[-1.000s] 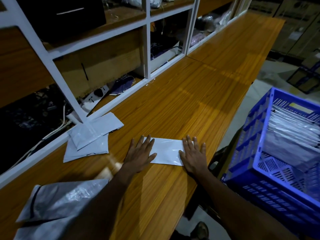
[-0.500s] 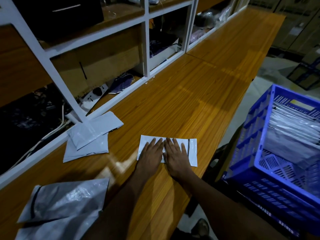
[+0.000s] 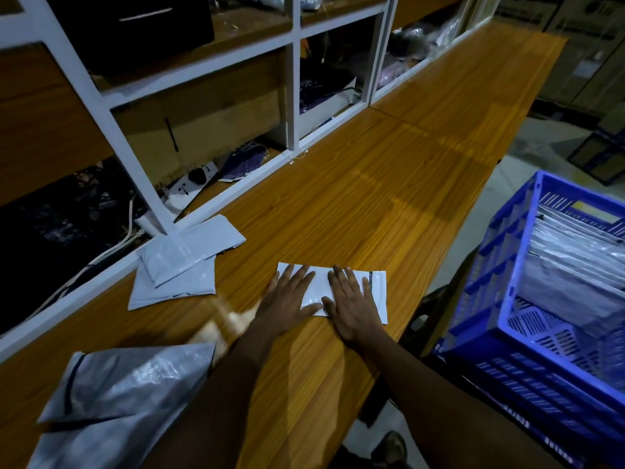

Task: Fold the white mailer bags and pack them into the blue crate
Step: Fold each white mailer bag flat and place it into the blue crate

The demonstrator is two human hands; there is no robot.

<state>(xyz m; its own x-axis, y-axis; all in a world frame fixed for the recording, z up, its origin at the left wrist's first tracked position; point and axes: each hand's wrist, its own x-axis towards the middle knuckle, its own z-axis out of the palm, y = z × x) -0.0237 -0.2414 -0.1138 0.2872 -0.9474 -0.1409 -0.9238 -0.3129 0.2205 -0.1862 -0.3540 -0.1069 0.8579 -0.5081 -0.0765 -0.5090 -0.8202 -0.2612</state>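
Note:
A folded white mailer bag (image 3: 378,292) lies flat on the wooden counter (image 3: 389,184) near its front edge. My left hand (image 3: 287,299) presses on the bag's left part with straight, spread fingers. My right hand (image 3: 351,301) lies flat on its right part, palm down. The blue crate (image 3: 527,238) stands to the right, off the counter, with several folded white bags (image 3: 575,262) stacked upright inside. Two more mailer bags (image 3: 182,262) overlap on the counter to the left. A loose pile of larger grey-white bags (image 3: 115,397) sits at the near left.
White-framed shelving (image 3: 294,79) runs along the counter's back, with a power strip (image 3: 192,181), cables and dark items behind it. The floor shows beyond the counter's right edge. A shoe (image 3: 389,448) shows below.
My hands came together on the bag's middle half a second ago and have now slid slightly apart, flattening it. The bag shows wider than a second ago. The view shifted slightly.

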